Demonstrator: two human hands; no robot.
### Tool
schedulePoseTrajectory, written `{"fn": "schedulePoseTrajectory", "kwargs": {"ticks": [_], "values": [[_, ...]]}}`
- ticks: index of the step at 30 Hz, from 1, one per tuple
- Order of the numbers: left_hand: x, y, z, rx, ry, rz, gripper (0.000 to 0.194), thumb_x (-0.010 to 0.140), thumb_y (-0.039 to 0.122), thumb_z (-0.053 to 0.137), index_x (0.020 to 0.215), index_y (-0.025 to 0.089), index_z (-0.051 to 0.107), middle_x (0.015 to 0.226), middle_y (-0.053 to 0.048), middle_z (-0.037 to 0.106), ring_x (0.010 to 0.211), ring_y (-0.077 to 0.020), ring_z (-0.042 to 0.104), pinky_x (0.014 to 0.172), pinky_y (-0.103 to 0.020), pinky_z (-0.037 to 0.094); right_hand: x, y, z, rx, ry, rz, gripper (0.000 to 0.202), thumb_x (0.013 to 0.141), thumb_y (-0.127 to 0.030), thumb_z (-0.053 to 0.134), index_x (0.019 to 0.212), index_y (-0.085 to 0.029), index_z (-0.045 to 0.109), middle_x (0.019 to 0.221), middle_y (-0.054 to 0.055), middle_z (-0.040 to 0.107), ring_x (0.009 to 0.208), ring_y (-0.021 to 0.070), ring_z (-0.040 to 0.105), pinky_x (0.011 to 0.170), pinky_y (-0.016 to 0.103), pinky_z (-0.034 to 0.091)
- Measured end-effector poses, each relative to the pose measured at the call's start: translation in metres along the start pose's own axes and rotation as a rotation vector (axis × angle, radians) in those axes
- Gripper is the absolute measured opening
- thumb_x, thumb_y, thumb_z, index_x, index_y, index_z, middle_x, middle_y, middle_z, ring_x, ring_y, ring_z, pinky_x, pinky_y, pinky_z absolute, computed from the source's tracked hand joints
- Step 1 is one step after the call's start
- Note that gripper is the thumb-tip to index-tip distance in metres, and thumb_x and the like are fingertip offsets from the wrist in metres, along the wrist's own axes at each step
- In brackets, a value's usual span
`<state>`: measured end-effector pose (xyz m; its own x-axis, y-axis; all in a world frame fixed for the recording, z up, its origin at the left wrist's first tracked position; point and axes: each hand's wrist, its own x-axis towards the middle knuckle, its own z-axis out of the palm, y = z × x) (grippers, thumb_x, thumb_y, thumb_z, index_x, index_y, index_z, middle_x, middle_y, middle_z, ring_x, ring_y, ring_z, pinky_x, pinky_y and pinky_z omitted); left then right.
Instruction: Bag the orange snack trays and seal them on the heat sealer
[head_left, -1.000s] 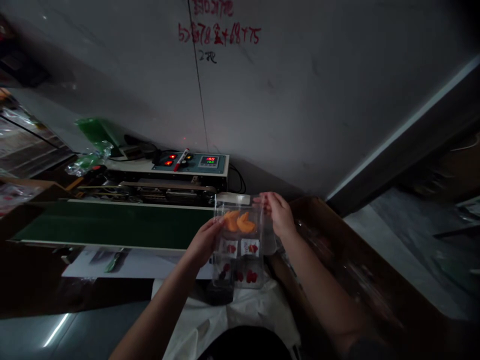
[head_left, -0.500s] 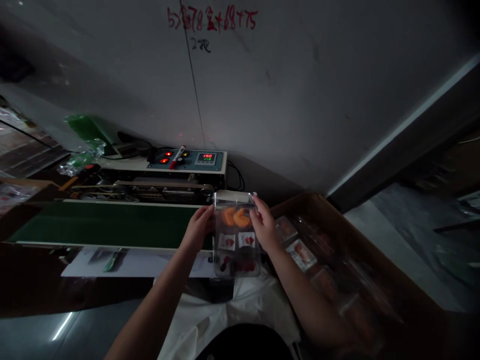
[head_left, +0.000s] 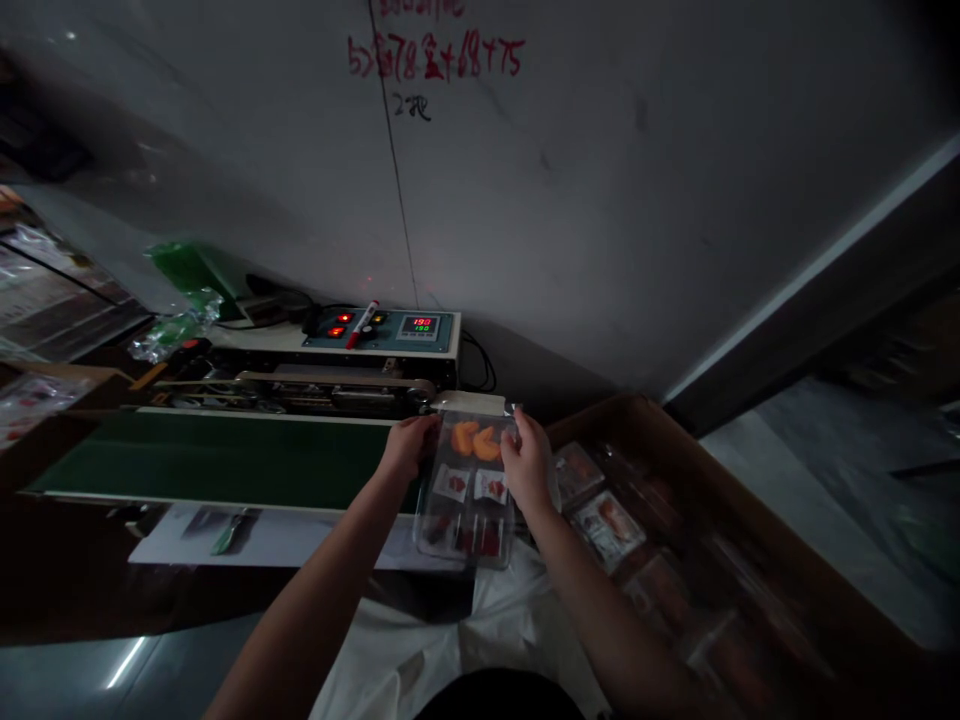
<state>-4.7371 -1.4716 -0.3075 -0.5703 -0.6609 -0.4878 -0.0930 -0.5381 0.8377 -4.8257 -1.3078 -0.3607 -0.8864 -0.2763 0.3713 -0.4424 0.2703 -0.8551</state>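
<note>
Between my two hands is a clear plastic pack with a tray inside. Two orange pieces lie in its upper part, small printed sachets in the middle and dark red items at the bottom. My left hand grips the upper left edge with closed fingers. My right hand pinches the upper right edge, thumb on the front. The pack's top edge sits by the right end of a sealing machine, at the end of its green belt.
A cardboard box at right holds several clear packs. A red marker lies on the lit control panel. White paper with a green-handled tool is below the belt. Crumpled clear plastic is at left.
The pack has tilted slightly, its lower end swinging left, still between both hands. My left hand has shifted a little along its edge. The whole view has moved slightly.
</note>
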Motion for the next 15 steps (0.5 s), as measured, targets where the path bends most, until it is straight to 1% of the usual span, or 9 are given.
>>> {"fn": "schedulePoseTrajectory", "kwargs": {"ticks": [2,5,7,10,15], "values": [[0.002,0.003,-0.006,-0.003,0.015,-0.002,0.020,0.054,0.021,0.077,0.064,0.012,0.063,0.055,-0.002,0.059,0.043,-0.0089,0.050,0.039,-0.018,0.036,0.000,-0.008,0.006,-0.008,0.009,0.001,0.044,0.086,-0.031,0.048,0.127,-0.020,0.057,0.114,0.013,0.057,0.105,0.0240,0.056,0.098,0.043,0.046],[0.003,0.007,-0.016,-0.006,0.046,0.003,0.017,0.055,0.020,0.075,0.063,0.012,0.063,0.053,-0.001,0.058,0.040,-0.0078,0.047,0.036,-0.018,0.031,-0.001,-0.023,0.014,0.005,-0.010,0.013,0.039,0.086,-0.027,0.048,0.123,-0.019,0.058,0.111,0.013,0.055,0.096,0.0224,0.055,0.093,0.041,0.047],[0.003,0.010,-0.022,-0.008,0.066,0.007,0.016,0.055,0.020,0.074,0.064,0.011,0.063,0.055,-0.002,0.059,0.041,-0.0088,0.050,0.037,-0.018,0.033,-0.003,-0.030,0.019,0.019,-0.016,0.016,0.035,0.085,-0.026,0.048,0.118,-0.020,0.058,0.110,0.013,0.055,0.093,0.0218,0.054,0.091,0.040,0.047],[0.002,0.013,-0.030,-0.013,0.095,0.013,0.016,0.054,0.020,0.073,0.064,0.012,0.063,0.057,-0.002,0.061,0.044,-0.0100,0.053,0.040,-0.019,0.037,-0.006,-0.037,0.027,0.045,-0.019,0.022,0.028,0.085,-0.023,0.049,0.112,-0.020,0.057,0.108,0.012,0.055,0.093,0.0214,0.054,0.088,0.038,0.048],[0.002,0.017,-0.042,-0.008,0.158,0.042,0.016,0.055,0.023,0.073,0.061,0.012,0.062,0.051,-0.001,0.057,0.040,-0.0088,0.049,0.036,-0.018,0.030,-0.006,-0.038,0.041,0.090,-0.029,-0.003,0.024,0.085,-0.019,0.049,0.107,-0.018,0.057,0.111,0.012,0.055,0.099,0.0217,0.053,0.091,0.037,0.048]]}}
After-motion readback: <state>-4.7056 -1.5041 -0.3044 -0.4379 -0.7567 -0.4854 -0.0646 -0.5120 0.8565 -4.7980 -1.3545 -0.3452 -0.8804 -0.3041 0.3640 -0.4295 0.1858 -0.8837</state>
